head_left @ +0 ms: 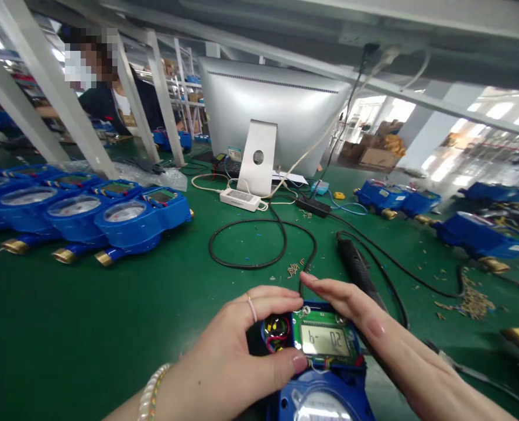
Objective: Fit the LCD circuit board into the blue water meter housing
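Note:
A blue meter (325, 389) with its top compartment uncovered lies at the bottom of the view, its round dial nearest me. Inside the compartment a green circuit board carries a lit display (325, 340), with a round part and coloured wires at its left. My left hand (250, 345) grips the compartment's left side, thumb at the lower edge of the board and fingers along the top edge. My right hand (373, 321) rests against the right and top edge of the meter, fingers stretched out together. A black power screwdriver (358, 269) lies partly behind my right hand.
Several blue meters (140, 219) stand in a row at left, more (483, 234) at right. A monitor (268, 111) seen from behind, a white adapter (240, 199) and looped black cable are ahead. Loose screws (474, 301) lie at right. A person (123, 99) is beyond the metal posts.

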{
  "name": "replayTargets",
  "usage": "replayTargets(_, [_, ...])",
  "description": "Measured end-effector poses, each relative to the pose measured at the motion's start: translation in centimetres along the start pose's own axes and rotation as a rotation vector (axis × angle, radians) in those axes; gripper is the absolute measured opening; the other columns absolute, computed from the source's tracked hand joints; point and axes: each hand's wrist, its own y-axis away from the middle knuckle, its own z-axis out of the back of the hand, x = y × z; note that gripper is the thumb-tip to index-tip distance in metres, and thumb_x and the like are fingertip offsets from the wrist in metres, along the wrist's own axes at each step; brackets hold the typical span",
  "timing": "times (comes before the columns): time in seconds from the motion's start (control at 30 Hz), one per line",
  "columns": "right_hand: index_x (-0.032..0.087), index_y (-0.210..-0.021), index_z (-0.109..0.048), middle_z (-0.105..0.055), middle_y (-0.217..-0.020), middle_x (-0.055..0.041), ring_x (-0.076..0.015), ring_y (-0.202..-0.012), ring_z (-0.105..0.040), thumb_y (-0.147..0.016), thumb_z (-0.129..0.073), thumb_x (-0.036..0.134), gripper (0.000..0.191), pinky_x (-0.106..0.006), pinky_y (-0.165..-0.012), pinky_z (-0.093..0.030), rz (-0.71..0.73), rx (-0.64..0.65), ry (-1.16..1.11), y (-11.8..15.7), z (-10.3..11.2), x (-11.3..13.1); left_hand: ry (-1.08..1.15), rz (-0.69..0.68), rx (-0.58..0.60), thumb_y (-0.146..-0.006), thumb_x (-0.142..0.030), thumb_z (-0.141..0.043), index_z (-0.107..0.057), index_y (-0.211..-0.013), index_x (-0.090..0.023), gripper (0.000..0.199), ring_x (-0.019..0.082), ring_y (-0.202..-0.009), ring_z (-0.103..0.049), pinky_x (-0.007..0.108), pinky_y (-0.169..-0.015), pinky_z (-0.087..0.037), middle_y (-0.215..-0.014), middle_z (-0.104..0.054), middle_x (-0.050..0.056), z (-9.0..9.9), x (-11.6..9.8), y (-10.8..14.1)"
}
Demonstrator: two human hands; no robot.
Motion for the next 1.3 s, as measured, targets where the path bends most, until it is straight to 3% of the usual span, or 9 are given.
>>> replayTargets(0.2, [0.042,-0.144,-0.029,-0.026,-0.151,0.0073,-0.0174,-0.139,-0.025,-0.097,-0.035,0.048,0.047,-0.042,-0.107,-0.027,-0.004,0.040,-0.052,0.4,0.3,0.0,-0.080,-0.055,0.011,-0.073,-0.022,-0.075,-0.066,-0.111,-0.029,0.039,0.023,-0.117,-0.057,0.039,-0.103,-0.044,-0.124,-0.062,0.003,-0.2,0.2,-0.4])
replayTargets(0.37, [0.022,-0.142,-0.037,-0.043,-0.143,-0.0080,-0.0225,-0.129,-0.045,-0.085,-0.060,0.040,0.065,-0.039,-0.105,-0.040,0.131,0.005,0.157,-0.5,0.2,1.1,-0.087,-0.105,-0.002,-0.074,-0.022,-0.076,-0.065,-0.112,-0.032,0.041,0.022,-0.117,-0.057,0.038,-0.102,-0.045,-0.124,-0.061,0.001,-0.1,0.6,-0.4])
replayTargets(0.5, [0.024,-0.125,-0.055,-0.057,-0.123,-0.0052,-0.0212,-0.115,-0.054,-0.070,-0.078,0.046,0.063,-0.033,-0.099,-0.048,0.263,-0.067,0.236,-1.9,-0.3,2.2,-0.162,-0.208,-0.032,-0.074,-0.020,-0.075,-0.064,-0.112,-0.035,0.043,0.018,-0.117,-0.057,0.032,-0.100,-0.046,-0.123,-0.059,-0.001,0.0,0.6,-0.3])
replayTargets(0.7, [0.027,-0.120,-0.056,-0.055,-0.116,-0.0044,-0.0215,-0.107,-0.054,-0.070,-0.076,0.053,0.060,-0.037,-0.091,-0.049,0.286,-0.059,0.310,-2.4,-0.7,1.7,-0.477,-0.421,-0.157,-0.075,-0.019,-0.075,-0.057,-0.112,-0.026,0.041,0.014,-0.110,-0.059,0.023,-0.096,-0.045,-0.114,-0.066,-0.001,0.9,-0.1,0.5])
replayTargets(0.8, [0.027,-0.120,-0.055,-0.054,-0.115,-0.0035,-0.0195,-0.105,-0.055,-0.072,-0.075,0.052,0.057,-0.034,-0.089,-0.051,0.268,-0.035,0.328,-2.5,-0.5,1.7,-0.567,-0.536,-0.065,-0.080,-0.016,-0.071,-0.060,-0.104,-0.023,0.027,0.014,-0.099,-0.059,0.024,-0.091,-0.044,-0.099,-0.069,-0.003,2.1,-0.8,0.6])
replayTargets(0.9, [0.024,-0.122,-0.053,-0.056,-0.114,-0.0051,-0.0199,-0.102,-0.057,-0.074,-0.074,0.050,0.058,-0.035,-0.088,-0.052,0.297,-0.065,0.390,-2.6,-0.4,2.0,-0.668,-0.526,0.136,-0.089,-0.016,-0.060,-0.061,-0.103,-0.024,0.016,0.015,-0.090,-0.057,0.028,-0.086,-0.042,-0.091,-0.070,-0.003,3.1,-1.8,0.5])
replayTargets(1.0, [0.022,-0.118,-0.056,-0.058,-0.110,-0.0054,-0.0196,-0.097,-0.059,-0.076,-0.072,0.046,0.051,-0.035,-0.082,-0.054,0.345,-0.086,0.450,-2.7,-0.3,2.3,-0.804,-0.541,0.244,-0.095,-0.018,-0.048,-0.062,-0.106,-0.023,0.018,0.017,-0.081,-0.055,0.030,-0.075,-0.041,-0.087,-0.068,0.002,3.5,-2.5,0.4])
replayTargets(1.17, [0.021,-0.112,-0.059,-0.059,-0.106,-0.0058,-0.0194,-0.093,-0.060,-0.080,-0.068,0.042,0.039,-0.036,-0.079,-0.055,0.395,-0.054,0.519,-3.2,-0.3,2.9,-0.733,-0.408,0.308,-0.093,-0.015,-0.050,-0.060,-0.097,-0.021,0.013,0.016,-0.080,-0.056,0.029,-0.073,-0.039,-0.086,-0.066,0.000,3.3,-2.9,0.0])
replayTargets(1.3, [0.020,-0.114,-0.056,-0.061,-0.109,-0.0070,-0.0220,-0.095,-0.060,-0.080,-0.067,0.042,0.042,-0.041,-0.079,-0.055,0.443,-0.093,0.611,-2.9,-0.4,2.8,-0.481,-0.234,0.218,-0.089,-0.014,-0.056,-0.057,-0.085,-0.022,0.009,0.012,-0.076,-0.058,0.023,-0.071,-0.041,-0.083,-0.064,-0.005,2.8,-2.6,0.0])
